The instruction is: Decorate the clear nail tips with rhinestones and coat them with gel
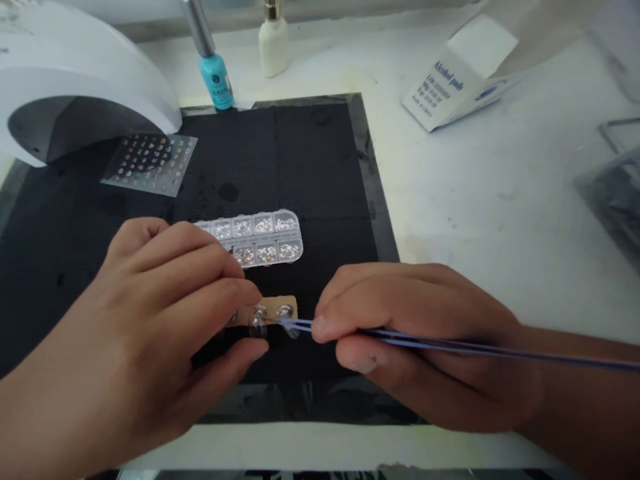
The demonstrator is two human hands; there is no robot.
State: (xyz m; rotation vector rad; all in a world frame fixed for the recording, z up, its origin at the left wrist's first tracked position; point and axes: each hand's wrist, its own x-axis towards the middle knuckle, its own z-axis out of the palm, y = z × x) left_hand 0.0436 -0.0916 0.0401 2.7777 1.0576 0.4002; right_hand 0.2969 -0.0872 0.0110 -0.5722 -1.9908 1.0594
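Note:
My left hand (150, 313) is closed around the left part of a tan nail-tip holder strip (274, 303), index finger above and thumb below. Round metal studs sit along the strip, and clear nail tips (257, 325) stick out toward me. The strip's left end is hidden under my fingers. In my right hand (415, 333) is a pair of thin bluish tweezers (450, 345), pinched between thumb and fingers. Their points reach the nail tips near the strip's right end; whether they hold anything is too small to tell.
Just beyond the strip lies a clear compartment case (299, 243) of rhinestones. A sticker sheet (155, 167) lies by a white nail lamp (100, 47) on the black mat (320, 160). Behind stand a turquoise bottle (217, 80), a cream bottle (273, 47) and an alcohol pads box (445, 87).

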